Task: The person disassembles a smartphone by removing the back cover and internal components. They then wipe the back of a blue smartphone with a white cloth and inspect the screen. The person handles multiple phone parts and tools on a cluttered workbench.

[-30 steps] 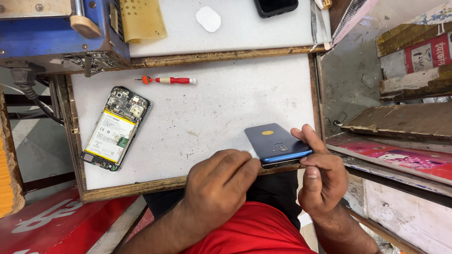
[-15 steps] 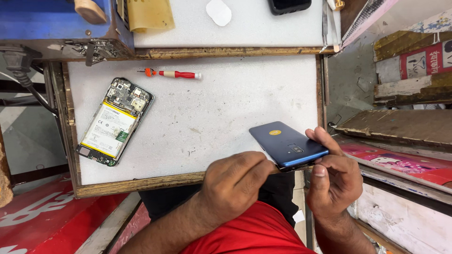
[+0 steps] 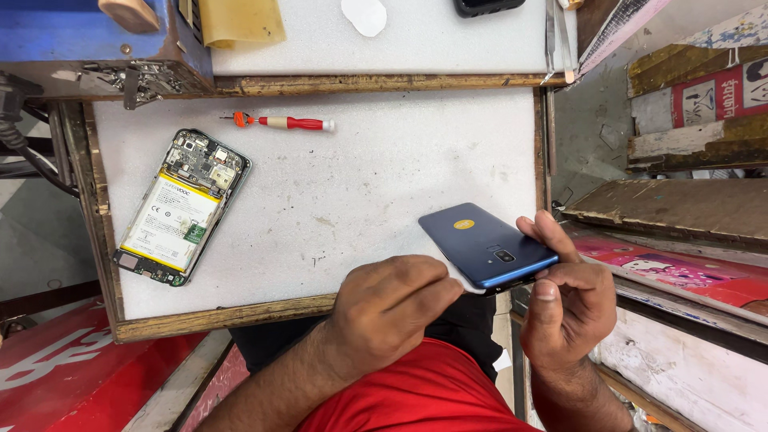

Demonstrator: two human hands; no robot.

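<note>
**Blue phone held in both hands at the tray's near right corner**

Here the right hand [image 3: 568, 308] is closed around the blue phone [image 3: 488, 244], thumb up against its near end and fingers curled over its far right edge, so the phone sits back-side up and tilted, lifted off the surface at the end nearest the person. A yellow oval sticker shows on the back, just beyond the grip, and a small camera window lies close to the right thumb. The left hand [image 3: 392, 308] is closed as well, knuckles up, its fingertips pressed to the phone's near left edge; a thin pale sliver shows there between fingers and phone, but what it is cannot be told.

The grip hovers over the near right corner of a white foam mat [image 3: 360, 184] set in a wooden frame [image 3: 216, 318]. Well away to the left of the hands lies an opened phone [image 3: 180, 206], its back cover off, with a white and yellow battery and a circuit board exposed. Farther out from the hands, towards the mat's far edge, a red-handled screwdriver [image 3: 284, 122] lies on its side. Beyond the frame, a second white surface carries a small white oval piece [image 3: 364, 14] and a dark phone [image 3: 488, 6] at the picture's top edge. Directly below the grip is the person's red shirt [image 3: 416, 392].
</note>
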